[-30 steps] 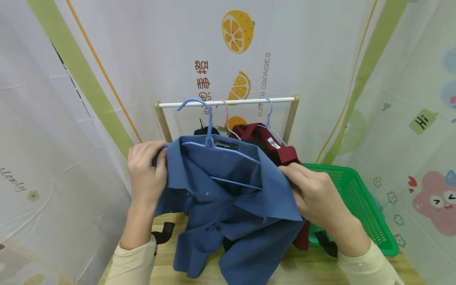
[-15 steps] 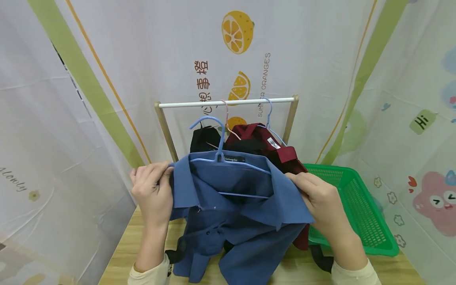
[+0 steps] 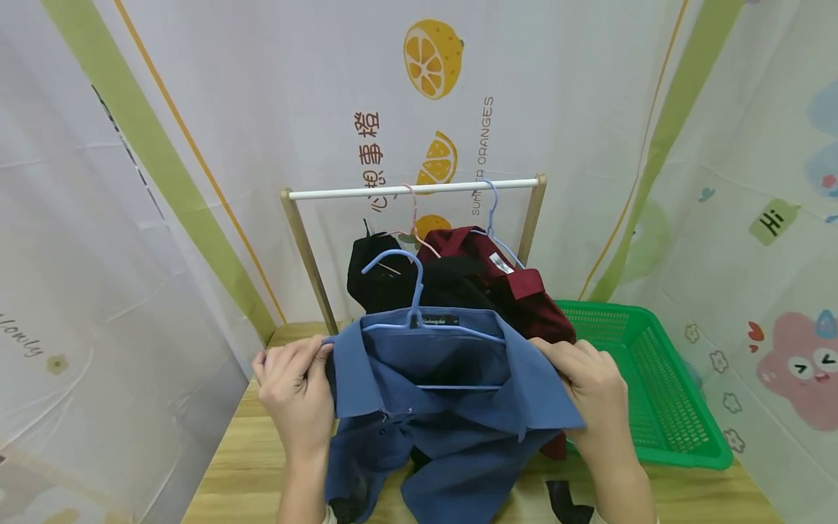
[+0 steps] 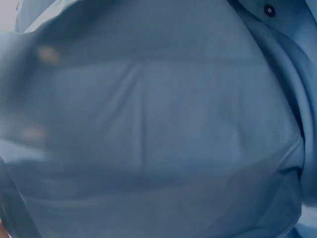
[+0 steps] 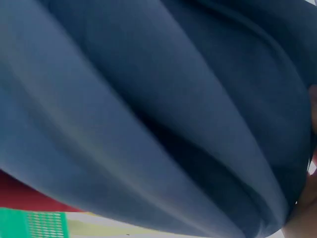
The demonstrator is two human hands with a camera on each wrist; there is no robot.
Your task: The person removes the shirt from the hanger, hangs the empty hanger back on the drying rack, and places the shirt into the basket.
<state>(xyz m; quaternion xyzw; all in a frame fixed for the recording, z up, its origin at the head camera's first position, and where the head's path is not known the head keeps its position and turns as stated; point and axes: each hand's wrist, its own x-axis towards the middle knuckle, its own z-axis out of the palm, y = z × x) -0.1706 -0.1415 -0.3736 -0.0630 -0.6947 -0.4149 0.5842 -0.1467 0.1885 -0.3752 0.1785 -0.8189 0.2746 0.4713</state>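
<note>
Two hands at work, both pinching cloth. Left hand [image 3: 297,397]: thumb and fingers closed at one shoulder of a blue collared fabric shirt [image 3: 458,451], by the tip of a light-blue plastic hanger [image 3: 417,295] set inside the collar. Right hand [image 3: 592,389]: gripping the opposite shoulder. Both wrist views mostly blue cloth.

Shirt held up over the middle of a pale wood-grain tabletop [image 3: 229,466]; cannot tell whether its hem touches. Compared with a second ago, shirt and hanger sit lower and slightly right; the hook, then overlapping the white rail [image 3: 327,194] in view, is now below it.

Toward the tabletop's back edge: black garment [image 3: 373,276] on a pink hanger [image 3: 414,211], more exposed than before; dark-red collared shirt [image 3: 526,284] beside it. Green perforated plastic basket [image 3: 716,455] by the right edge, unmoved.
</note>
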